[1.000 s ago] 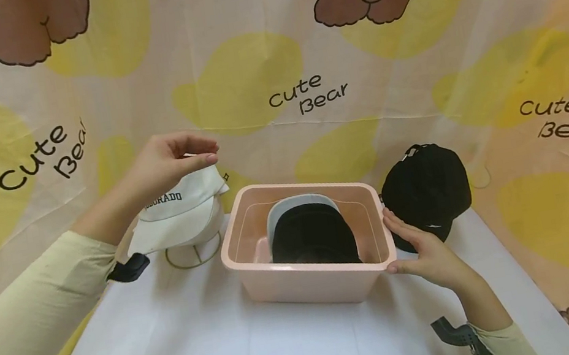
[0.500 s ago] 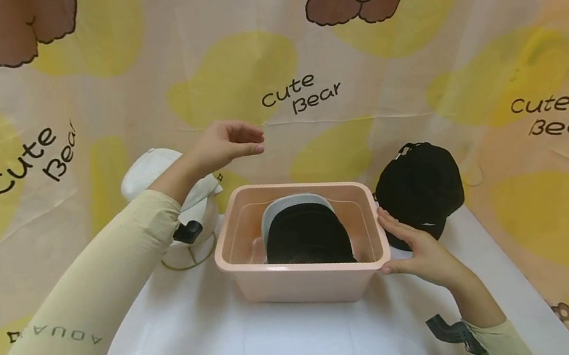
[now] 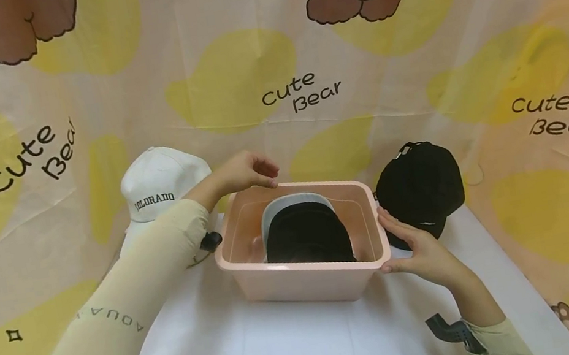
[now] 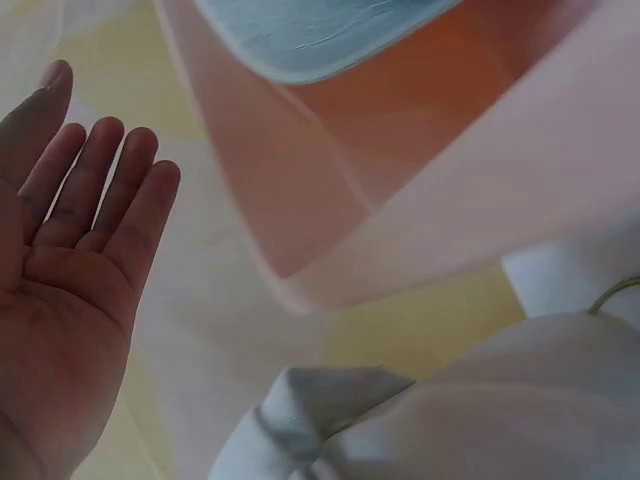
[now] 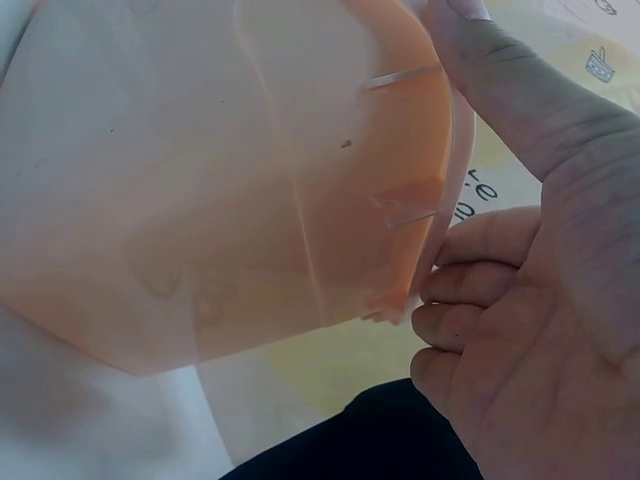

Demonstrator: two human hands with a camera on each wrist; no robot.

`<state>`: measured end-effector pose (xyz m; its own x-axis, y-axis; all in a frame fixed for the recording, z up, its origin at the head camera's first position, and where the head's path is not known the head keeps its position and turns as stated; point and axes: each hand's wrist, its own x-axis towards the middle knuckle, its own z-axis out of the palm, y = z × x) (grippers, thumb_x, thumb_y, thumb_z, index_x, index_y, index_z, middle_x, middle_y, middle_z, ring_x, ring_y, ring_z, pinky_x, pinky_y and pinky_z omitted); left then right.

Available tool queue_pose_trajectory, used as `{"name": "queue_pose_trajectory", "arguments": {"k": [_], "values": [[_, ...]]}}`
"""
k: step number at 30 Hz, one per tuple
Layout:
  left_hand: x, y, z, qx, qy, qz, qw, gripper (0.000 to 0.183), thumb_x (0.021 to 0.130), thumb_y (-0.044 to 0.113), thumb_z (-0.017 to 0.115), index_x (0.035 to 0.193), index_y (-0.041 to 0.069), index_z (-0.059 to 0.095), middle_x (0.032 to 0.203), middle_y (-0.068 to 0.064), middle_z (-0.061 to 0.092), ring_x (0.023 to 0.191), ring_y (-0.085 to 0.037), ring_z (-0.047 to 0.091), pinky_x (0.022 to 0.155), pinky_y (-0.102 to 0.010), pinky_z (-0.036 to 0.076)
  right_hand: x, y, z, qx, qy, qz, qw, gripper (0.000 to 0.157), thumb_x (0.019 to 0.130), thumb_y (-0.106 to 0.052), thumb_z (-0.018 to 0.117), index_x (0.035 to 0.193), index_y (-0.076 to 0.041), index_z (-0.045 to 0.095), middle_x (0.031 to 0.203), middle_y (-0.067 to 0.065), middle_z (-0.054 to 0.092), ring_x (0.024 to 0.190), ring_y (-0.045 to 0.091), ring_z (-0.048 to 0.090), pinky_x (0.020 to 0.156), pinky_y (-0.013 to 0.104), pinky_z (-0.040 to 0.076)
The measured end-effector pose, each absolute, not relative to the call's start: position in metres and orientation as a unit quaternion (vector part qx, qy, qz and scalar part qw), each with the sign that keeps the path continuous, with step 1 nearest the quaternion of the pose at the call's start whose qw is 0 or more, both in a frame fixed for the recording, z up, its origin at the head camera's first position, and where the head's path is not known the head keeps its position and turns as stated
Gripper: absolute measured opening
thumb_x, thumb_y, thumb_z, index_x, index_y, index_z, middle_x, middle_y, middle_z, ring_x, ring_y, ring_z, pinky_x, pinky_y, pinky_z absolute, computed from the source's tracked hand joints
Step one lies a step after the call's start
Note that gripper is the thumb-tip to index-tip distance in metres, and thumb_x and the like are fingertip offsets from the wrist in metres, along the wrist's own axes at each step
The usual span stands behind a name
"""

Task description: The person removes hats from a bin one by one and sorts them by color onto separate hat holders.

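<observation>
My left hand (image 3: 247, 172) is over the far left rim of a pink plastic bin (image 3: 301, 283), holding nothing. In the left wrist view its fingers (image 4: 105, 190) are extended and stand apart from the bin. At the bin's right front corner my right hand (image 3: 426, 255) grips the rim, thumb at the front and fingers along the right side. Inside the bin a black cap (image 3: 307, 233) leans in front of a pale grey cap (image 3: 296, 200); their lower parts are hidden by the front wall.
A white cap (image 3: 164, 175) lettered "COLORADO" sits on a wire stand at left, partly behind my left sleeve. Close beside the bin's right side stands another black cap (image 3: 420, 190). The white table (image 3: 289, 350) meets a printed cloth backdrop (image 3: 225, 87).
My left hand has moved right from above the white cap, then down to the bin's far rim. The right hand keeps its place on the bin, and the caps stay where they were.
</observation>
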<state>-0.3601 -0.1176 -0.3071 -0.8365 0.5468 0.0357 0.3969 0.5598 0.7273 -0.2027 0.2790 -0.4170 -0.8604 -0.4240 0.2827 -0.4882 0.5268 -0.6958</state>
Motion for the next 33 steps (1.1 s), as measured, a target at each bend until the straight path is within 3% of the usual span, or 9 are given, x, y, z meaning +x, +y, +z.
{"name": "queue_pose_trajectory", "arguments": {"k": [6,25,28,33], "values": [[-0.362,-0.112,-0.321,0.276,0.875,0.376,0.128,0.039,0.086,0.005,0.082,0.121,-0.008,0.068,0.118,-0.022,0.073,0.112,-0.029,0.070,0.099,-0.038,0.058,-0.202,0.279,-0.417,0.260,-0.870,0.418,0.039,0.106,0.072,-0.019,0.094,0.160,-0.012,0.034,0.168,0.010,0.025,0.153,0.044,0.025,0.111,0.070,0.035],[-0.367,-0.105,-0.339,0.254,0.888,0.331,0.193,0.038,0.087,0.002,0.081,0.122,-0.007,0.070,0.122,-0.021,0.072,0.115,-0.030,0.070,0.096,-0.035,0.060,-0.205,0.280,-0.415,0.245,-0.881,0.402,0.045,0.106,0.072,-0.024,0.094,0.160,-0.015,0.035,0.168,0.008,0.025,0.151,0.045,0.028,0.109,0.069,0.038],[-0.365,-0.103,-0.343,0.246,0.882,0.347,0.203,0.037,0.087,-0.003,0.079,0.122,-0.009,0.069,0.120,-0.023,0.072,0.110,-0.029,0.072,0.092,-0.036,0.062,-0.205,0.279,-0.417,0.247,-0.879,0.405,0.043,0.105,0.073,-0.023,0.094,0.160,-0.014,0.036,0.168,0.007,0.025,0.152,0.044,0.027,0.109,0.068,0.038],[-0.365,-0.096,-0.351,0.242,0.872,0.368,0.215,0.031,0.086,-0.007,0.077,0.117,-0.008,0.071,0.110,-0.020,0.076,0.091,-0.016,0.073,0.083,-0.031,0.064,-0.204,0.279,-0.421,0.249,-0.876,0.410,0.044,0.105,0.072,-0.020,0.094,0.159,-0.012,0.036,0.168,0.009,0.026,0.152,0.044,0.027,0.110,0.066,0.038]]}}
